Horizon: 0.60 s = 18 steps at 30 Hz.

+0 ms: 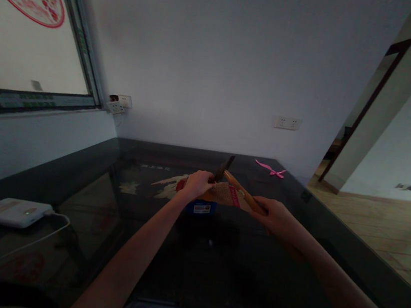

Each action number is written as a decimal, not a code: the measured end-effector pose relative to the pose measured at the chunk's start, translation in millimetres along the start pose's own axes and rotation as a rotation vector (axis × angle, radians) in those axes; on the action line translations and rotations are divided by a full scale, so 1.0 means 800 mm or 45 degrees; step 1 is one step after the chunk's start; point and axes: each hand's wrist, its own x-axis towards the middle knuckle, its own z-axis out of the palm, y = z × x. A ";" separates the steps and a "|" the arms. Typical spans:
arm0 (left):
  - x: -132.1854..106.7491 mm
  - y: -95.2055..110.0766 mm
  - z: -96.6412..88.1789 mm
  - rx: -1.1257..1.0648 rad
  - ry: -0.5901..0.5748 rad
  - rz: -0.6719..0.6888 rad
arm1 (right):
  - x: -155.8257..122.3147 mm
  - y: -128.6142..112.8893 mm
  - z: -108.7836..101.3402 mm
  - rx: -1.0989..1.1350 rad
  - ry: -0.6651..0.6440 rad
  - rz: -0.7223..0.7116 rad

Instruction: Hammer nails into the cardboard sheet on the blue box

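Note:
My left hand is closed at the lower end of a dark flat stick, which points up and away. My right hand is wrapped round the near end of a brown wooden stick that slants up to the left, its tip close to the dark stick. Between the hands stretches a beige patterned sheet with a red band; whether it is joined to the sticks I cannot tell. Just beneath the left hand is a blue box with a white label. Something red shows partly behind the left hand.
The dark glossy table meets the wall behind. A white power bank-like device with a white cable lies at the left. Toward the back right is a pink ribbon. Wall sockets sit above the table.

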 end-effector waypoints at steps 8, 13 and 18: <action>0.001 0.000 0.000 0.000 -0.028 -0.017 | -0.004 -0.004 -0.005 -0.046 0.108 -0.006; -0.001 0.003 -0.003 0.041 -0.062 -0.049 | -0.005 -0.005 -0.002 -0.069 -0.005 0.001; -0.001 0.004 -0.004 0.002 -0.069 -0.059 | -0.002 -0.003 -0.005 -0.118 0.107 -0.034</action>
